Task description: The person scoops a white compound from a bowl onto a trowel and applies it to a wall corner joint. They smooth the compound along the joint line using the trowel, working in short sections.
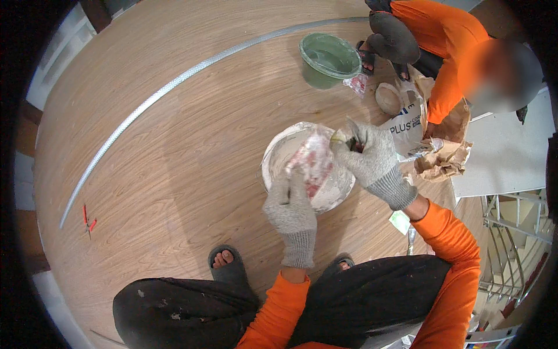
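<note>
Red-and-white plastic makes up the crumpled bag (314, 160) held above a pale-smeared basin (282, 146) on the wooden floor (192, 174). The left hand (290, 203) pinches the bag's near end; the right hand (369, 157), at its far side, is closed on a small yellowish object (339, 138), too blurred for me to identify. Thin film like that could tear under an uneven pull, and if the left fingers slip on the slack plastic, the bag might drop into the basin or anything inside scatter past the rim. Gloved fingertips could also snag it. Farther out, a co-worker (447, 64) crouches over a torn paper sack (407, 131), which could shed its contents if tugged. The green bucket (321, 77) stands right beside that person's foot, so a careless shift might tip it.
</note>
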`<state>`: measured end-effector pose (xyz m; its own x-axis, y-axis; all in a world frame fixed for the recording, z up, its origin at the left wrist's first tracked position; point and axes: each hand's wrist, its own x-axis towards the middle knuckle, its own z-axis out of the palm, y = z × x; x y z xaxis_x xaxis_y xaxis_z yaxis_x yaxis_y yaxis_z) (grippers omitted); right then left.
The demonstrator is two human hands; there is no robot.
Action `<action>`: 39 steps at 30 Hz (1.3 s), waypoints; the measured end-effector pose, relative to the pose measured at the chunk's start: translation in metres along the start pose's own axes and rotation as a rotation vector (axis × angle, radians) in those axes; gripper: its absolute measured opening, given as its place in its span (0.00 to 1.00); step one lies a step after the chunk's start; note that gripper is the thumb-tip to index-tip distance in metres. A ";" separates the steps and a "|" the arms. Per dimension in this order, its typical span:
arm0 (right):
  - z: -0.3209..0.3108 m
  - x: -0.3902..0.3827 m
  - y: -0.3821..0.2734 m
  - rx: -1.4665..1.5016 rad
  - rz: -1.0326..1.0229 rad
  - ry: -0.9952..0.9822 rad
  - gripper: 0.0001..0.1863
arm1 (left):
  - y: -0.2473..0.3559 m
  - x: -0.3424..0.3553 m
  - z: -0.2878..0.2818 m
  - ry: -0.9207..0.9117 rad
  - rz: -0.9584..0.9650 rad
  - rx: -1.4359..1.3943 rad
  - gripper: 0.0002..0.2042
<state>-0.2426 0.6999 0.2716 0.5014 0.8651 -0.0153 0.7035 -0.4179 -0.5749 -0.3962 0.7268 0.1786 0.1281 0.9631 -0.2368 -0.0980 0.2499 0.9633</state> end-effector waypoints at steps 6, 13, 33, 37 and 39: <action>-0.003 0.034 0.027 -0.005 -0.335 0.159 0.08 | 0.008 0.015 0.001 -0.007 -0.092 -0.126 0.10; 0.025 0.111 -0.022 -0.213 -0.471 -0.206 0.27 | -0.029 0.049 -0.024 -0.180 0.128 0.182 0.22; 0.088 0.316 -0.002 -0.661 -0.422 -0.207 0.22 | -0.015 0.041 0.004 -0.245 0.763 0.477 0.17; 0.084 0.313 -0.018 -0.710 -0.451 -0.179 0.20 | -0.013 0.045 0.014 -0.286 0.228 0.038 0.17; 0.090 0.256 -0.060 -0.519 -0.708 -0.153 0.18 | -0.001 0.062 -0.023 -0.037 0.018 -0.144 0.16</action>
<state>-0.2014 0.9719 0.2285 -0.1838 0.9803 0.0726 0.9811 0.1876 -0.0481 -0.4111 0.7890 0.1601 0.1613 0.9638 -0.2124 -0.2405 0.2471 0.9387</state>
